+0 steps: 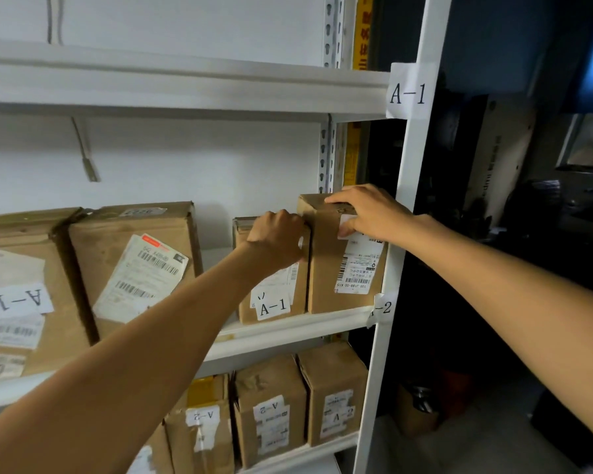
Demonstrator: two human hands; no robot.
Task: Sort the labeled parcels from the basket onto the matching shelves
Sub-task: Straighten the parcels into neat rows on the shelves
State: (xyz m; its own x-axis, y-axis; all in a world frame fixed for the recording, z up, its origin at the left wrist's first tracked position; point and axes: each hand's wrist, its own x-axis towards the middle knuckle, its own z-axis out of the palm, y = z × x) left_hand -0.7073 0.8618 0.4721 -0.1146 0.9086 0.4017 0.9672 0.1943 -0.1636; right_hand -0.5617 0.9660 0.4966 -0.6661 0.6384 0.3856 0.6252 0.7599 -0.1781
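Two small cardboard parcels stand upright side by side at the right end of the A-1 shelf [298, 328]. My right hand [367, 210] grips the top front edge of the rightmost parcel [326, 268], which carries a white shipping label. Curled fingers of my left hand [278, 237] reach between the two parcels, holding the right edge of the shorter parcel [271, 302] marked A-1. The basket is out of view.
Two larger parcels [131, 265] stand further left on the same shelf, one marked A-1. The shelf below holds several parcels [271, 415] labeled A-2. White paper tags A-1 [408, 92] and A-2 [382, 307] hang on the right upright post. Dark room lies right of the rack.
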